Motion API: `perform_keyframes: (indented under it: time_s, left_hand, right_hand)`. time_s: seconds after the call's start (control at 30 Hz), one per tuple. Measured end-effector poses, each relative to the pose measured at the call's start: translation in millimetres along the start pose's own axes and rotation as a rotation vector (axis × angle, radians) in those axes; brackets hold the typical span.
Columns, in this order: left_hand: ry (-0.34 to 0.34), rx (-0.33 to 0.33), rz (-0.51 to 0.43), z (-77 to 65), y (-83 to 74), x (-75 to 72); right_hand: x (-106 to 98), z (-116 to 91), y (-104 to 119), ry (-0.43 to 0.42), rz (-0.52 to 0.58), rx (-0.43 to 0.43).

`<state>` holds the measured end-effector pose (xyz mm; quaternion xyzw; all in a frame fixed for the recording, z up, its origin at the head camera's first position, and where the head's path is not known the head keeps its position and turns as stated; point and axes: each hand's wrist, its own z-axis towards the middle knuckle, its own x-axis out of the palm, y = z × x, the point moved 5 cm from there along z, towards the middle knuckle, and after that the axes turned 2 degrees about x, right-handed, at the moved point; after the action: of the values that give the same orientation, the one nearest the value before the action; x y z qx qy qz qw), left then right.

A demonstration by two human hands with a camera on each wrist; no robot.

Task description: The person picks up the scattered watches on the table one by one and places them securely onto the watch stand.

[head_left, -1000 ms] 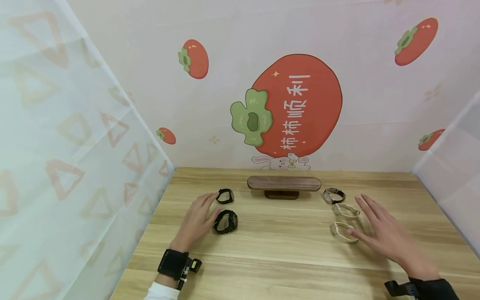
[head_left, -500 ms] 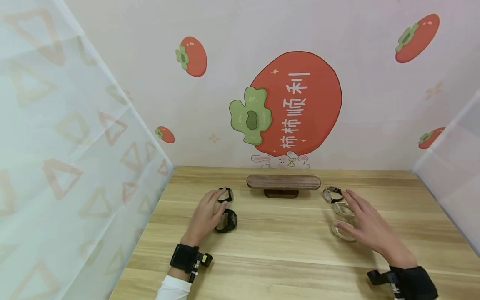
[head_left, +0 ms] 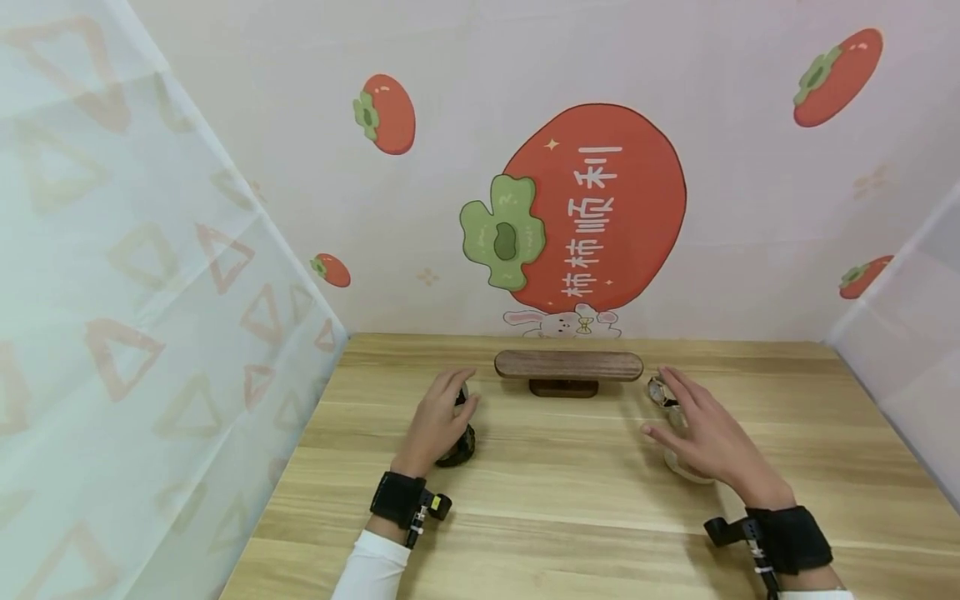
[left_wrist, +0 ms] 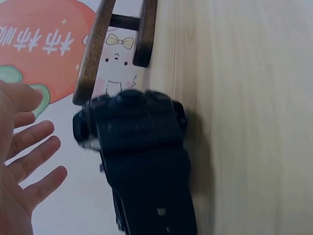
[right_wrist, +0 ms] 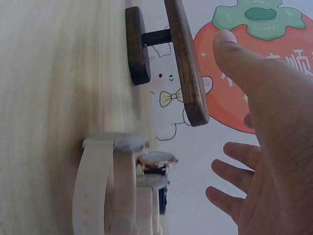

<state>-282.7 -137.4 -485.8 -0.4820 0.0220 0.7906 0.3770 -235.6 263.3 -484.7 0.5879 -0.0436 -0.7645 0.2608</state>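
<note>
In the head view my left hand (head_left: 437, 427) hovers over two black watches, its fingers spread and holding nothing. The chunky black watch (head_left: 461, 448) shows below the thumb; only a sliver of the smaller black watch (head_left: 462, 393) shows past the fingers. In the left wrist view the chunky watch (left_wrist: 142, 147) stands on its side, apart from the fingers. My right hand (head_left: 705, 437) hangs over three watches, fingers loosely extended. A dark-strapped watch with a rose-gold case (right_wrist: 156, 159) stands beyond two cream-strapped watches, of which the nearer cream watch (right_wrist: 90, 191) is clearest.
Between the hands, at the back of the wood-grain table (head_left: 555, 517), stands a dark wooden T-shaped stand (head_left: 567, 365) with a horizontal bar on a short foot. A printed cloth backdrop (head_left: 442, 208) rises behind it. Patterned side walls close in left and right.
My left hand has moved right and a little forward, covering more of the black watches. My right hand has moved left and forward over the other three. The watches and stand stay put.
</note>
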Motion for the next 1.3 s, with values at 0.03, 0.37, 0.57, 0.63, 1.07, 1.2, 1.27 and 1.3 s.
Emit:
perform_keyframes:
  time_s: [0.03,0.37,0.57,0.63,1.07,1.2,1.27,1.3]
  left_hand:
    - [0.001,0.004,0.003,2.0,-0.8,1.5]
    - [-0.024,0.035,0.037,16.4,-5.8,10.5]
    - [-0.001,0.013,0.033,22.4,-7.3,14.9]
    - [0.012,0.0,0.033,24.5,-7.6,16.9]
    - [0.095,-0.088,-0.002,41.5,-10.4,24.5]
    - [0.127,-0.119,-0.048,46.9,-9.3,31.0]
    - [0.139,-0.129,-0.069,49.0,-8.7,34.5]
    - [0.144,-0.132,-0.079,49.9,-8.4,36.1]
  right_hand:
    - [0.4,1.5,0.5,0.003,0.006,0.006]
    - [3.3,21.6,5.4,-0.008,0.045,0.032]
    - [5.5,31.4,6.4,-0.074,0.022,-0.001]
    - [5.6,34.1,7.0,-0.087,0.01,-0.009]
    - [10.7,49.7,7.1,-0.121,-0.041,-0.072]
    - [13.4,53.6,6.0,-0.122,-0.043,-0.072]
    - [14.9,54.9,5.8,-0.119,-0.036,-0.07]
    - [15.7,55.6,5.5,-0.12,-0.029,-0.069]
